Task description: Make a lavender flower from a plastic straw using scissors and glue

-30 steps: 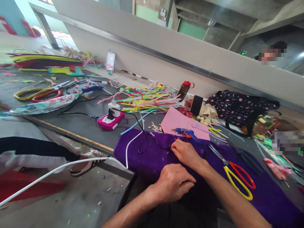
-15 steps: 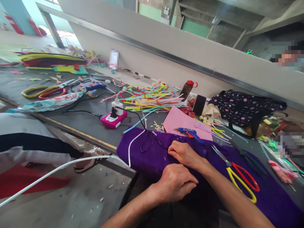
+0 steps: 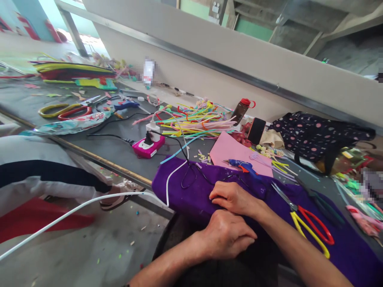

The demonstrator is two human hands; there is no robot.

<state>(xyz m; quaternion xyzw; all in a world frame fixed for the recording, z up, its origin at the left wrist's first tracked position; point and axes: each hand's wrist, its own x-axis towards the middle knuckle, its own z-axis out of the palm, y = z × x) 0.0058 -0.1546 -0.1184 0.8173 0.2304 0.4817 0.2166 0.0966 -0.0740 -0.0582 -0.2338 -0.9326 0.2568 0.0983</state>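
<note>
My left hand (image 3: 230,235) lies at the near edge of the purple cloth (image 3: 176,187), its fingers curled together and pointing right. Just beyond it, my right hand (image 3: 233,197) rests on the cloth with fingers bent inward to the left. The hands are close together, and nothing shows in either one. A blue glue gun (image 3: 243,166) lies past my right hand, partly on a pink sheet (image 3: 229,147). To the right, scissors (image 3: 299,207) with one red and one yellow handle lie half open on the cloth. Dark-handled scissors (image 3: 324,205) are beside them.
A magenta power strip (image 3: 149,148) holds a white charger, with a white cable (image 3: 112,194) crossing the left side. Behind lie bundled pipe cleaners (image 3: 194,123), a bottle (image 3: 241,111), a phone (image 3: 255,130) and a patterned bag (image 3: 317,137). Someone's leg (image 3: 54,169) is at left.
The view has shifted slightly, so the table things sit a little further right in the picture. Both hands stay nearly in place on the cloth, fingers still curled.
</note>
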